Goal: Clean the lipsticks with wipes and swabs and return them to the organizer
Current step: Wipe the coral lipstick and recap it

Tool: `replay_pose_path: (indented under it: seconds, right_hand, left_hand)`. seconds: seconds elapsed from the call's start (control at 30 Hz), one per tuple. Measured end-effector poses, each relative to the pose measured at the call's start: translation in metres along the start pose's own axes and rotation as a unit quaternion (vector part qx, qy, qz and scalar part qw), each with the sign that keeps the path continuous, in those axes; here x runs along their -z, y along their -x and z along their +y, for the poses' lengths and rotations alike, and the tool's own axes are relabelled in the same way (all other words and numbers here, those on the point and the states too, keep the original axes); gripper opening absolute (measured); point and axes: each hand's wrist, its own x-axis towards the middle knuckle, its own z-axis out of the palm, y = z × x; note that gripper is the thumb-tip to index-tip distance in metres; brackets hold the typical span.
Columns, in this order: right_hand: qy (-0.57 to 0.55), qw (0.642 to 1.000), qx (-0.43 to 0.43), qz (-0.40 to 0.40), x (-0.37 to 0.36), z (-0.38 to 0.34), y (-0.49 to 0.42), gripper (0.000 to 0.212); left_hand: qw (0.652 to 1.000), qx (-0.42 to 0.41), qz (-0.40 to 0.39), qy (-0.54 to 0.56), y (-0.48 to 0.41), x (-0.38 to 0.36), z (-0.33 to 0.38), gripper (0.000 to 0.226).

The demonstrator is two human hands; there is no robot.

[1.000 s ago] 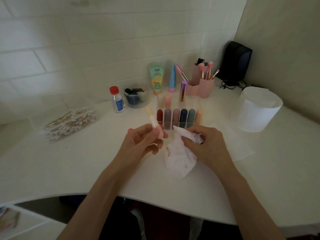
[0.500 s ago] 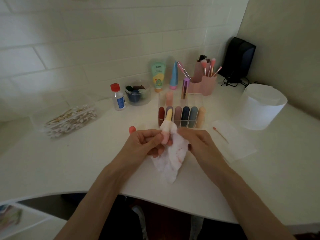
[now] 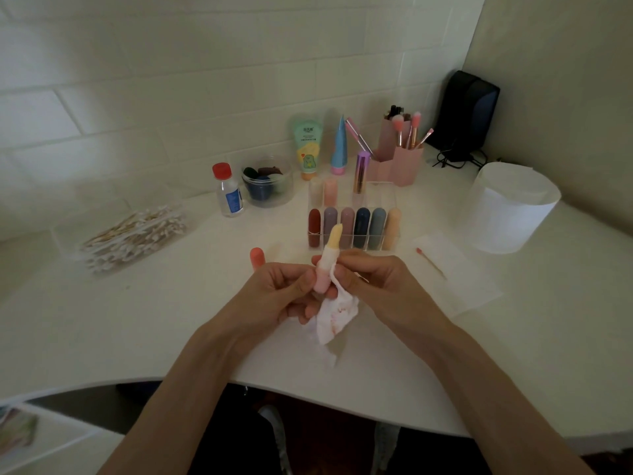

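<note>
The wipe [image 3: 334, 315] wraps the middle of the lipstick [image 3: 334, 240], covering the join between its yellow tip and pink base. The left hand [image 3: 274, 293] covers part of that base with its fingers, and the fingers of the right hand [image 3: 380, 279] are partly lost behind the wipe. The foot of the coral cap [image 3: 257, 257] is hidden behind the left knuckles. The print on the green tube [image 3: 308, 145] and the label on the small bottle [image 3: 230, 195] are too small to read. The dark lumps in the clear bowl [image 3: 270, 197] could be sponges, hard to say. Both forearms run off the bottom edge, and a blurred colourful thing [image 3: 17, 430] is cut off at the left edge.
</note>
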Motion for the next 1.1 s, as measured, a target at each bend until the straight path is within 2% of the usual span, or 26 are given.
replay_pose_path:
  seconds: [0.17,0.33,0.43,0.53,0.67,0.83,0.97,1.1]
  right_hand:
    - [0.025,0.999,0.014,0.039,-0.004,0.005,-0.003,0.035]
    - [0.054,0.996,0.03,0.068,-0.007,0.006,-0.004,0.029]
    - [0.069,0.994,0.021,0.079,-0.01,0.006,-0.005,0.033]
    - [0.028,0.995,0.013,0.091,-0.014,0.003,-0.003,0.035]
    - [-0.016,0.993,0.031,0.113,-0.016,-0.004,-0.002,0.023]
    - [0.01,0.991,0.047,0.127,-0.017,0.001,-0.002,0.015]
    - [0.049,0.991,0.032,0.118,-0.018,0.006,-0.006,0.027]
    - [0.071,0.99,0.041,0.119,-0.016,0.004,-0.007,0.021]
  left_hand:
    - [0.998,-0.013,0.068,-0.008,-0.001,-0.001,-0.004,0.019]
    - [0.99,-0.02,0.129,-0.06,-0.008,0.0,-0.005,0.021]
    - [0.99,-0.02,0.121,-0.066,-0.009,0.0,-0.005,0.02]
    - [0.995,-0.024,0.086,-0.039,-0.007,0.0,-0.004,0.021]
    - [0.999,-0.005,0.045,0.006,-0.004,-0.001,-0.002,0.031]
    - [0.996,-0.019,0.09,-0.002,-0.007,-0.004,-0.003,0.017]
    - [0.983,-0.062,0.142,-0.099,-0.008,0.0,-0.008,0.017]
    - [0.987,-0.063,0.124,-0.081,-0.006,-0.004,-0.007,0.021]
